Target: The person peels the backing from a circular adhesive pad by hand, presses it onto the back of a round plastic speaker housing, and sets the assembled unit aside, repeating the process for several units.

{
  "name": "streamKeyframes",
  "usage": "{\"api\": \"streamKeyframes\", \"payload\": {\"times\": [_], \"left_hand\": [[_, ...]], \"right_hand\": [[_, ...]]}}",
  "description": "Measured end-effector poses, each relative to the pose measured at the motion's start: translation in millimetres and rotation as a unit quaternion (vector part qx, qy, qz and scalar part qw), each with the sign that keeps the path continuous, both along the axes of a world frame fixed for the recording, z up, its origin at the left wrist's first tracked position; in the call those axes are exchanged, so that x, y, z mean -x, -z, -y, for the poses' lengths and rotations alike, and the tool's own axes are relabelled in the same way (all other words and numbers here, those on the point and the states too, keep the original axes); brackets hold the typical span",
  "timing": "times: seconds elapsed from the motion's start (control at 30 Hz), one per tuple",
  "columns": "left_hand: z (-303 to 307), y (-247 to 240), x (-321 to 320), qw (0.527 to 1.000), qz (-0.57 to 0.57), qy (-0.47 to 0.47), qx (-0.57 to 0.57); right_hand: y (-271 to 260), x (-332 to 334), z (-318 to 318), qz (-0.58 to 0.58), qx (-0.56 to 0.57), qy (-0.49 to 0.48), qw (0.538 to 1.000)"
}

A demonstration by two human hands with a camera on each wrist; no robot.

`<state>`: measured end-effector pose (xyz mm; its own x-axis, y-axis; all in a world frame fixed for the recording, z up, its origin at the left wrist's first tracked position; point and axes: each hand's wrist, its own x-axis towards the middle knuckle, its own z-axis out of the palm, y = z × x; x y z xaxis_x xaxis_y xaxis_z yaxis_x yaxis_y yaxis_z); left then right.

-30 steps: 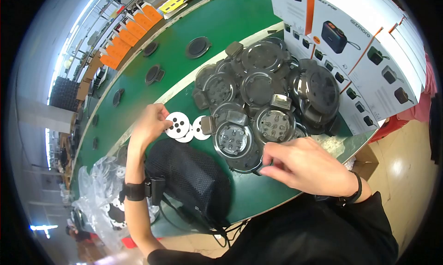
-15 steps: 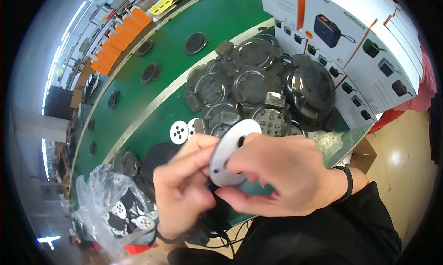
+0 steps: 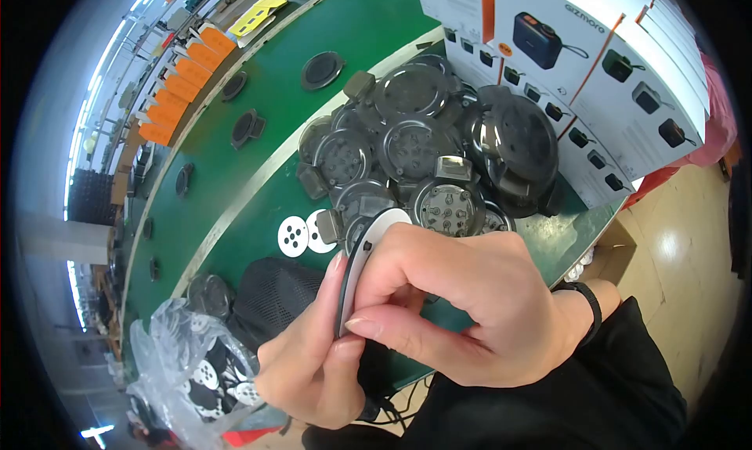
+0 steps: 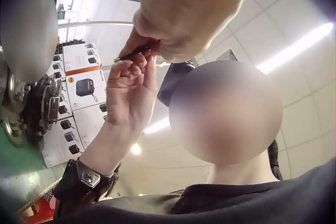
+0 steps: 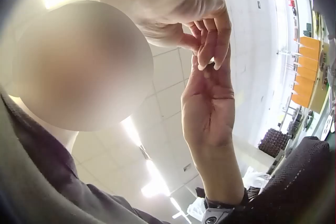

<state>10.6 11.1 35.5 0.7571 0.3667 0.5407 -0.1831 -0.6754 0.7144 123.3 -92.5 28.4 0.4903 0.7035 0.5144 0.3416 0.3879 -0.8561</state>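
Note:
Between both hands, a round white disc (image 3: 359, 270) with small holes and a black underside stands nearly edge-on in the head view. My left hand (image 3: 309, 368) pinches it from the left, thumb low and fingers along the dark side. From the other side my right hand (image 3: 478, 305) grips it, thumb near the lower edge and index finger bent over the white face. In the left wrist view the disc (image 4: 132, 54) appears as a thin dark sliver at the fingertips. Two similar white discs, one with its holes in full view (image 3: 293, 237), lie on the green table beyond.
Dark round plastic housings (image 3: 419, 144) are piled behind the hands. White printed boxes (image 3: 540, 74) stand at the right. To the left sit a black mesh pouch (image 3: 266, 297) and a clear plastic bag (image 3: 160, 364) holding white and black discs. A few dark round parts (image 3: 323, 70) lie farther back.
My left hand has brought a white disc from the table to the right hand. The disc has turned from face-on to nearly edge-on, and both hands grip it.

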Motion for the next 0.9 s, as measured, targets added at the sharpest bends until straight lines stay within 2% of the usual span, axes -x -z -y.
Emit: {"api": "streamKeyframes", "payload": {"times": [0.3,0.47,0.57,0.6,0.7,0.8,0.9], "left_hand": [[-8.9,6.1,4.4,0.995,0.021,0.096,0.005],[-6.1,6.9,6.2,0.996,-0.002,0.085,-0.005],[-1.3,17.2,10.0,0.997,0.013,0.069,-0.010],[-0.4,19.8,10.6,0.998,0.014,0.066,-0.012],[0.9,24.6,11.7,0.998,0.006,0.063,-0.024],[3.5,13.2,11.9,0.996,-0.036,0.065,-0.045],[-2.0,16.8,13.6,0.995,-0.020,0.095,-0.015]], "right_hand": [[-3.9,3.7,2.5,0.003,0.023,0.000,1.000],[-6.7,7.4,4.7,-0.013,0.044,-0.010,0.999],[-9.1,9.5,7.0,0.049,0.057,0.006,0.997],[-8.8,12.5,5.9,0.077,0.040,0.044,0.995],[-2.4,14.2,3.9,0.122,0.023,0.078,0.989],[-6.5,13.5,7.3,0.064,0.032,0.040,0.997],[-4.2,10.5,7.1,0.025,0.019,0.002,1.000]]}}
